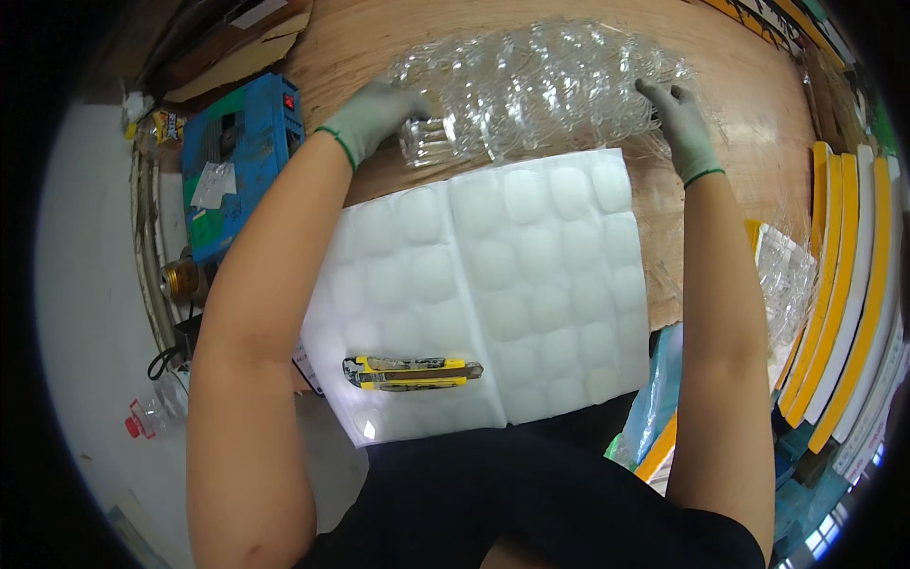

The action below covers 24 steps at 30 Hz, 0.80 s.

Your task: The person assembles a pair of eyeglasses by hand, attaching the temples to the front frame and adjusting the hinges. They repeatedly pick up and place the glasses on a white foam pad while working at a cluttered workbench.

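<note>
Gloved hands reach to the far side of the table [370,47], one at either end of a clear bundle [531,90]. Left hand [374,119]: fingers curled in against the left end, in contact with it, though the fingertips are partly hidden and I can't say how firm the hold is. Right hand [684,123]: forefinger and thumb side spread at the right end, looking loose rather than clenched; whether it grips any of the plastic I can't say either.

As for the bundle, it lies left to right, just past the far edge of a white padded sheet [531,275]; whether the two touch is unclear. On the near left part of the sheet rests a yellow and black knife [412,374], tip end to the right, untouched by either hand.

Judging from this, the step in hand is handling or placing the bundle by its two ends. A next move would call for a sure, even hold at both ends, particularly the right, so the loose loops don't spill out. Bringing it nearer, onto the sheet, would first call for putting the knife aside.

Far left stands a blue machine [256,133]; to the right, a clear bag [787,284] and upright yellow-edged boards [827,294].
</note>
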Each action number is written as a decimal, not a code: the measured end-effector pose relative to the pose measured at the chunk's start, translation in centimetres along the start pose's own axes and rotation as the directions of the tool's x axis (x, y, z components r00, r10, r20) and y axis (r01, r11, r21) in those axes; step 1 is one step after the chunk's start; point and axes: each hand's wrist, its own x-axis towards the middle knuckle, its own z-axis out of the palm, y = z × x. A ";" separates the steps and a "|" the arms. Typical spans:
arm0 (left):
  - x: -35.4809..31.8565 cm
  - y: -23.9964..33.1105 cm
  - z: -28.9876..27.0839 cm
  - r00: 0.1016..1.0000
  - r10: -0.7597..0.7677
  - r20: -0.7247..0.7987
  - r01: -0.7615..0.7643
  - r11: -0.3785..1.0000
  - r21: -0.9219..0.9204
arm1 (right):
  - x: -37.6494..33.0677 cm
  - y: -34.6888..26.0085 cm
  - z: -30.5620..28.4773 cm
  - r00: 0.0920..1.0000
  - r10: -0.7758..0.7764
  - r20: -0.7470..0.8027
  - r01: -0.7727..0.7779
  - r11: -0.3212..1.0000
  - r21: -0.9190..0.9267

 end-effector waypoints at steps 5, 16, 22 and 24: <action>-3.4 -2.1 -2.8 0.981 -0.189 -0.050 0.144 0.871 -0.470 | -1.5 -1.3 2.8 0.999 -0.027 0.036 0.030 0.996 -0.080; -0.1 -4.1 -3.1 0.947 -0.320 0.024 0.247 0.679 -0.691 | -14.5 -2.6 -4.8 0.936 -0.306 -0.174 0.315 0.948 0.030; -4.3 1.0 -2.9 0.975 -0.214 0.052 0.163 0.546 -0.821 | -27.3 -0.8 -6.3 0.951 -0.258 -0.169 0.250 0.966 -0.066; -3.2 -0.2 -4.8 0.985 -0.147 -0.087 0.008 0.545 -0.838 | -30.4 -1.5 -6.0 0.931 -0.361 -0.046 0.340 0.907 -0.248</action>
